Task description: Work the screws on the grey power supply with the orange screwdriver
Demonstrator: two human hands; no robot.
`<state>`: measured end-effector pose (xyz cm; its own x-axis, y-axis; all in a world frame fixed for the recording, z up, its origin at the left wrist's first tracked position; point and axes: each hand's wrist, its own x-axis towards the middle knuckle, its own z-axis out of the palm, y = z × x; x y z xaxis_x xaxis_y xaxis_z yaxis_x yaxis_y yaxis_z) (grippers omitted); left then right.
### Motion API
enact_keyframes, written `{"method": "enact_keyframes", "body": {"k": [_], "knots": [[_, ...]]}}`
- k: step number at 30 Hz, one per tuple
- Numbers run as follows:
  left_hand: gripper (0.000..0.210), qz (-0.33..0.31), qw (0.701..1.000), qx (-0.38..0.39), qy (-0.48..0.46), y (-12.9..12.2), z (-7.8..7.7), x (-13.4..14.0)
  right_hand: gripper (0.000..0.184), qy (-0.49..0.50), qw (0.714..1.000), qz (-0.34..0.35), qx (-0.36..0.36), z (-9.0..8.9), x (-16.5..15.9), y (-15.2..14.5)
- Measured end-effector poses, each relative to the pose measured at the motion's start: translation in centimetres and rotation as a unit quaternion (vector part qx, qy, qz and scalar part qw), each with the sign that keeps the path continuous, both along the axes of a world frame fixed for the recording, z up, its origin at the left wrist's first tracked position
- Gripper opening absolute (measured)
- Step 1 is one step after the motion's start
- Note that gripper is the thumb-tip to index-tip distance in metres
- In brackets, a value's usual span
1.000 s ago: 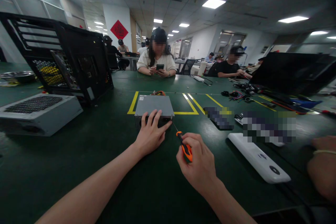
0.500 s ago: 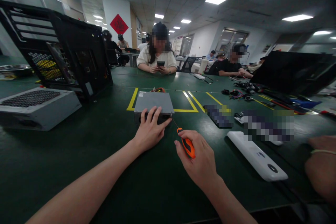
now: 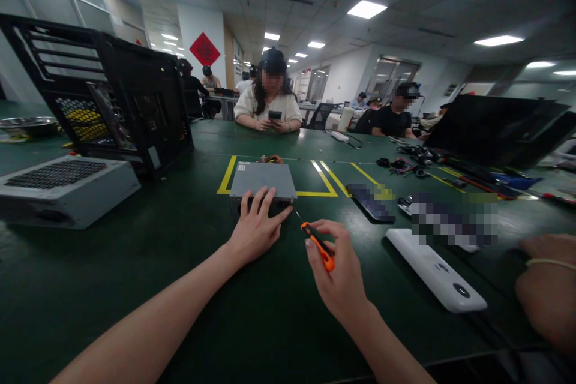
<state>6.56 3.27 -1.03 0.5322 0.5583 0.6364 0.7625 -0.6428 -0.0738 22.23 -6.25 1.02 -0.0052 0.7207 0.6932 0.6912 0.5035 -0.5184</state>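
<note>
A grey computer power supply [image 3: 265,177] lies on the green table, with coloured cables [image 3: 272,159] at its far side. My left hand [image 3: 256,225] rests on its near edge, fingers spread over the top and near face. In my right hand [image 3: 337,264] is a screwdriver [image 3: 318,246] with an orange and black handle, held between thumb and fingers. Its thin shaft points up and left to the near right corner of the power supply. Whether the tip sits in a screw is too small to make out.
At left stand a black computer case [image 3: 121,96] and a second power supply [image 3: 72,189]. To the right lie a white device [image 3: 436,270] with a cable, a dark phone-like item [image 3: 371,203] and several cables [image 3: 402,165]. Another person's arm [image 3: 549,294] is at far right; a person [image 3: 269,96] sits opposite.
My right-hand fingers have shifted around the screwdriver handle, with the thumb now against it. The left hand stays on the power supply. The view has tilted slightly.
</note>
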Motion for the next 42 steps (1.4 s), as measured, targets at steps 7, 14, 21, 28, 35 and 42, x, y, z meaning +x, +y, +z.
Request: {"method": "enact_keyframes", "body": {"k": [7, 14, 21, 28, 35, 42], "knots": [[0.043, -0.003, 1.000, 0.006, -0.007, 0.06, -0.18, 0.07, 0.011, -0.110, 0.994, 0.002, 0.009, 0.10, 0.06, -0.10], [0.044, -0.002, 1.000, 0.002, -0.005, 0.09, -0.22, 0.08, 0.017, -0.009, 1.000, -0.004, -0.002, 0.00, 0.22, 0.03], [0.044, -0.004, 1.000, 0.005, -0.009, -0.06, -0.05, 0.07, 0.008, -0.060, 0.998, 0.008, -0.004, 0.38, 0.16, 0.00], [0.043, -0.003, 1.000, 0.000, -0.001, -0.07, -0.07, 0.04, 0.009, -0.079, 0.997, 0.008, 0.013, 0.22, 0.06, -0.02], [0.042, 0.001, 1.000, -0.001, 0.001, -0.10, -0.01, 0.01, 0.016, -0.018, 1.000, 0.008, -0.011, 0.12, 0.10, 0.00], [0.043, 0.001, 1.000, 0.009, -0.007, -0.10, -0.04, 0.06, 0.010, -0.099, 0.995, 0.013, -0.004, 0.28, -0.02, 0.00]]}}
